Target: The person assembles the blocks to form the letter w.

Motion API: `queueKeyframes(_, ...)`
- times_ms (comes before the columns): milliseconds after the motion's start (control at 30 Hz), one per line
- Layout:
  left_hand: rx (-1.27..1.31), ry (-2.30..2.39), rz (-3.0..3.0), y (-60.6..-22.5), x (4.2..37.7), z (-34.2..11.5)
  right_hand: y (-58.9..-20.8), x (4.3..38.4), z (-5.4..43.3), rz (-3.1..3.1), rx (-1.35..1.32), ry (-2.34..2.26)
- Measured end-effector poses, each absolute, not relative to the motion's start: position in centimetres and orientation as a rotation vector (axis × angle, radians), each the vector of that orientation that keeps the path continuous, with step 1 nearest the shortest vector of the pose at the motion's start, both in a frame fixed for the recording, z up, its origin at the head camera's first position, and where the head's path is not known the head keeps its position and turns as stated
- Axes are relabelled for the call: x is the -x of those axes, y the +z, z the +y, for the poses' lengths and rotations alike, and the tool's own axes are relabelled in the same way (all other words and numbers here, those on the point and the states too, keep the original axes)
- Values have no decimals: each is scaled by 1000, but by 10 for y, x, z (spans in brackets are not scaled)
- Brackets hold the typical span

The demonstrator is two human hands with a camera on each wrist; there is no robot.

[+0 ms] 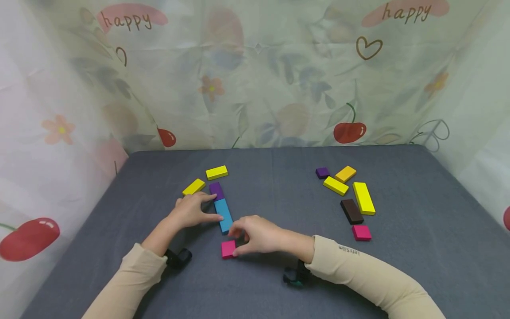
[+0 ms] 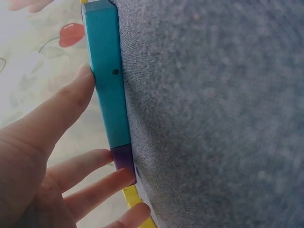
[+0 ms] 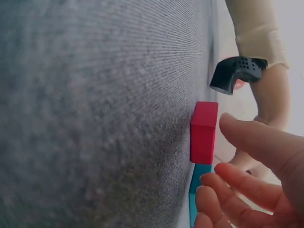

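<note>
A purple block (image 1: 217, 190) and a longer blue block (image 1: 223, 215) lie end to end in one line on the left half of the table. My left hand (image 1: 192, 210) is beside them, thumb at the blue block's side and fingertips at the purple one. In the left wrist view, those fingers are spread and loosely extended along the blocks (image 2: 108, 90). Just nearer than the blue block lies a pink block (image 1: 228, 250). My right hand (image 1: 256, 235) hovers beside it, thumb near its edge and fingers loosely bent, without gripping the pink block (image 3: 203, 137).
Two yellow blocks (image 1: 217, 172) lie beyond my left hand. On the right side are a small purple block (image 1: 322, 173), an orange-yellow block (image 1: 345, 173), more yellow blocks (image 1: 364, 198), a dark brown block (image 1: 352, 211) and another pink block (image 1: 361, 232). A printed curtain (image 1: 259, 88) stands behind the grey table.
</note>
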State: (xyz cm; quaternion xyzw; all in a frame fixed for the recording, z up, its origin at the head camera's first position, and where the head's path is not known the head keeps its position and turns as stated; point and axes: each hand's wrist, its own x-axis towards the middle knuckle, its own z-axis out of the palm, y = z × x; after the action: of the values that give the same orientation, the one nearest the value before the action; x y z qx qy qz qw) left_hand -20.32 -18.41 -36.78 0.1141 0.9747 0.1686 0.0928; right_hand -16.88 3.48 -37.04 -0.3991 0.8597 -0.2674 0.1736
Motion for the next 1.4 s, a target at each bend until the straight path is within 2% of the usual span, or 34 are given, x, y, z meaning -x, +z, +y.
queueKeyframes(433,-332,503,2891,-367,203,-185,-373,164,35,2493,993,-682)
queueKeyframes(1400,-336,520,2880,-368,205,-185,-373,159,33,2577,1033,-604)
